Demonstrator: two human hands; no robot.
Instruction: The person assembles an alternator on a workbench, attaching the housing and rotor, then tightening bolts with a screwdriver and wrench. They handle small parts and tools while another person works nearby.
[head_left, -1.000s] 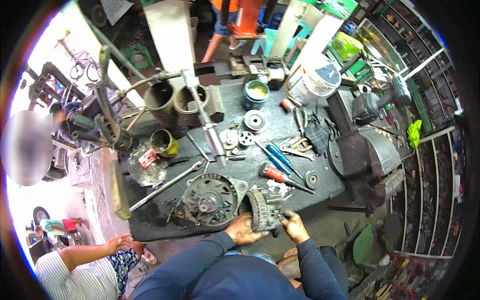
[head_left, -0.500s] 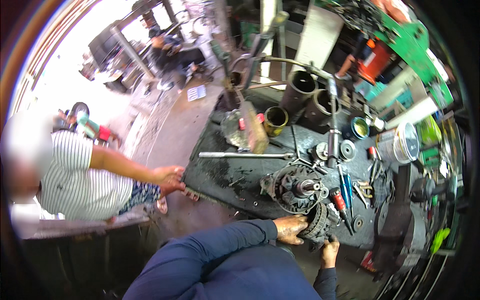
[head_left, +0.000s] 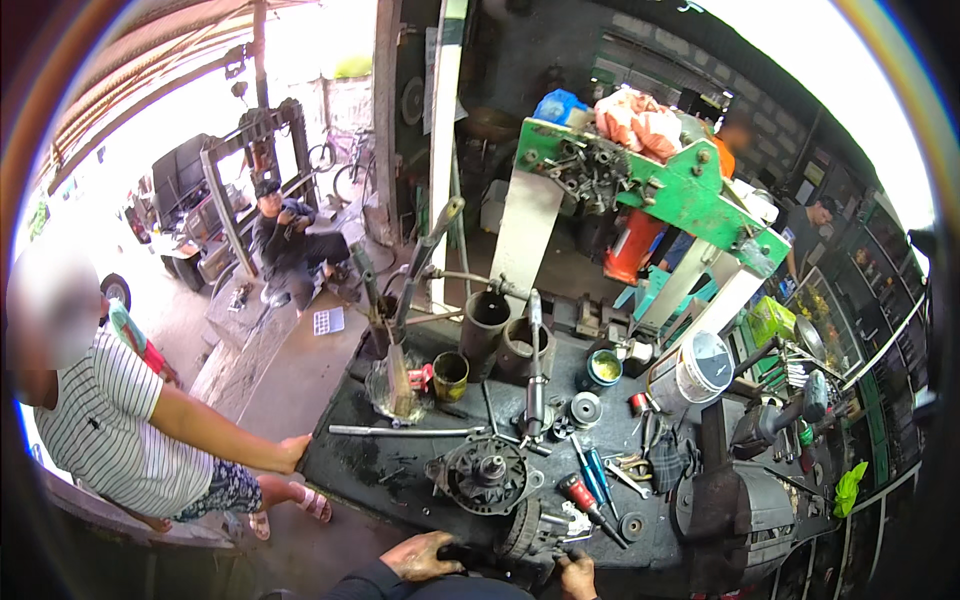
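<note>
Dirty with grease, my left hand [head_left: 420,557] is at the lower edge, its fingers curled toward the left side of an alternator half [head_left: 530,530]. The fingertips are lost in dark shadow. My right hand [head_left: 577,577] grips the other side of this half, thumb uppermost. The half has a ridged metal ring and stands tilted at the bench's near edge. Just beyond it, another alternator half [head_left: 487,475] lies flat with its shaft pointing up. A red-and-black screwdriver [head_left: 590,508] and a small round washer-like disc [head_left: 632,527] lie to the right.
On the black bench [head_left: 375,485] are a long metal bar [head_left: 405,431], a yellowish can [head_left: 450,378], dark cylinders [head_left: 487,325], pliers [head_left: 633,463] and a white bucket [head_left: 690,372]. A person in a striped shirt [head_left: 130,410] stands left; a green steel frame [head_left: 690,195] rises behind.
My view has tilted up and turned right, so the bench and both hands sit lower and further left. The ridged alternator half stays between my hands. The standing person's arm has lowered slightly.
</note>
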